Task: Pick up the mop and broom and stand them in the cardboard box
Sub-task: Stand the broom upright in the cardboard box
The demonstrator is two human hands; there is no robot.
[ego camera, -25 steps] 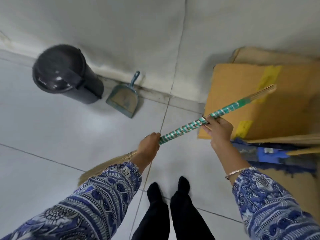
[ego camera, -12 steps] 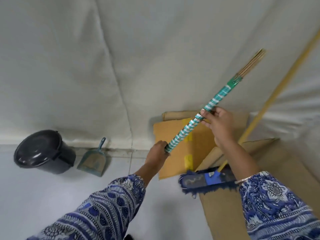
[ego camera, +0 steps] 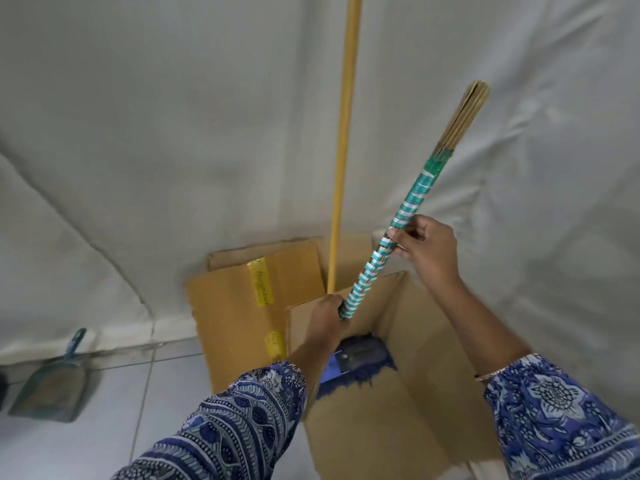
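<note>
Cardboard box (ego camera: 433, 358) sits open at lower center of the frame, with the mop (ego camera: 346, 133) already standing in it, blue head down, yellow pole straight up. Broom (ego camera: 391, 233) tilts over the box, my left hand (ego camera: 323, 320) and right hand (ego camera: 427, 251) both clenched on its striped handle.

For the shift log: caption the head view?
Both hands lower the broom into the cardboard box beside the mop.

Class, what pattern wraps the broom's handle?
Teal and silver-white spiral bands on the broom handle, clearest in the head view.
</note>
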